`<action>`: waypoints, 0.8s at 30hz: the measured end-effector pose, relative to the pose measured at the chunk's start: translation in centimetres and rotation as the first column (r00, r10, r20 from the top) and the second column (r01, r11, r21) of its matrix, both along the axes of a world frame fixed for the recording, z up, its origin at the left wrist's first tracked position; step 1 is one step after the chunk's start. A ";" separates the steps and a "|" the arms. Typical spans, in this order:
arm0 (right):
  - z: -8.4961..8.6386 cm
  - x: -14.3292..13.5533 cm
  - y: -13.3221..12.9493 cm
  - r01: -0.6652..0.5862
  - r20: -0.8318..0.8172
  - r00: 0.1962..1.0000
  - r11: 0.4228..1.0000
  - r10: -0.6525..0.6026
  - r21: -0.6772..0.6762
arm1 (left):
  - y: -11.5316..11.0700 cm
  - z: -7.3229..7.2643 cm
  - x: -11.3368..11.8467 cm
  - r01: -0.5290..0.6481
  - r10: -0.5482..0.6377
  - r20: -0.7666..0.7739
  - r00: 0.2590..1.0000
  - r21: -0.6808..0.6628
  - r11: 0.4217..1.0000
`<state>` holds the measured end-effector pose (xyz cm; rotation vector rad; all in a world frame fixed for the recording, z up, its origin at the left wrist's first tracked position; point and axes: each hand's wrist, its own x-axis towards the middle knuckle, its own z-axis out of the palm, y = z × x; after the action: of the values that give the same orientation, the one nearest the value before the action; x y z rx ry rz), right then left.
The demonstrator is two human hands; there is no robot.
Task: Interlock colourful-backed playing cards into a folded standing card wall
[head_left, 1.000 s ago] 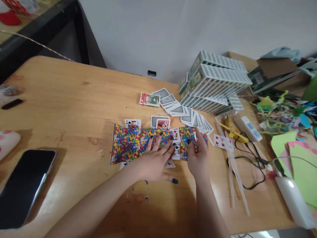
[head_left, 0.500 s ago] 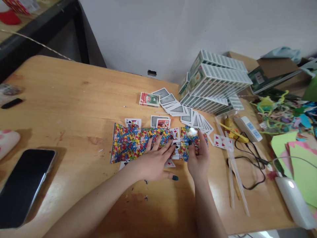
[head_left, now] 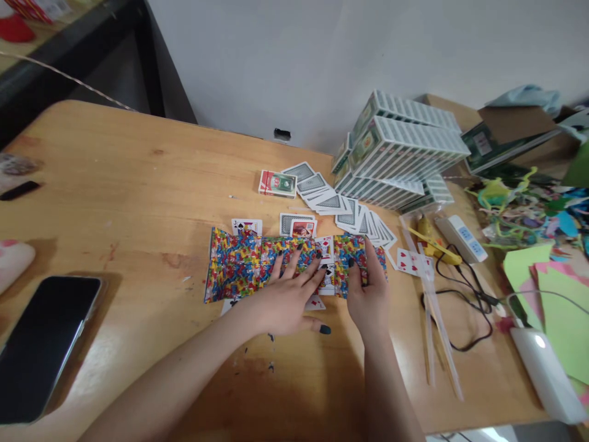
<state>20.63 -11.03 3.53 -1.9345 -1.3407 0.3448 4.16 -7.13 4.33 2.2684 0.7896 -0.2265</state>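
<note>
A strip of colourful patterned sheet (head_left: 234, 261) lies across the middle of the wooden table, with playing cards partly under and between its sections. My left hand (head_left: 285, 307) rests flat on it, fingers spread over the pattern and the king cards (head_left: 326, 279), thumb out to the right. At the strip's right section (head_left: 343, 248), my right hand (head_left: 369, 298) holds the edge between thumb and fingers; some fingertips are hidden. A jack of spades (head_left: 247, 227) sticks out above the strip. Behind it lie a face-down card and a picture card (head_left: 302, 229).
Fanned cards (head_left: 329, 202) and a card box (head_left: 278, 184) lie behind the strip. Stacked card packs (head_left: 405, 150) stand at the back right. Clear sticks (head_left: 439, 331), a black cable (head_left: 481, 341) and a power bank (head_left: 545, 368) are right; a phone (head_left: 48, 344) is left.
The right section of the strip has shifted slightly left with my right hand, and the bright glare on it is gone. My left hand stays in place.
</note>
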 end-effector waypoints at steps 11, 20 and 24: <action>-0.5 1.3 1.8 -0.028 0.053 0.998 0.998 0.031 -0.056 | 0.1 0.6 0.0 -0.005 0.005 -0.011 1.000 -0.018 1.000; -0.4 2.0 2.1 -0.098 0.018 0.995 0.992 0.100 -0.085 | 0.0 0.1 0.0 0.003 -0.003 -0.006 1.000 0.002 1.000; -0.5 1.7 2.0 -0.093 0.037 0.995 0.991 0.097 -0.095 | 0.0 0.0 0.0 0.003 -0.004 0.006 1.000 0.008 1.000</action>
<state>22.38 -9.07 3.07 -1.9679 -1.4702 0.4230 4.14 -7.18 4.31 2.2773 0.7848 -0.2184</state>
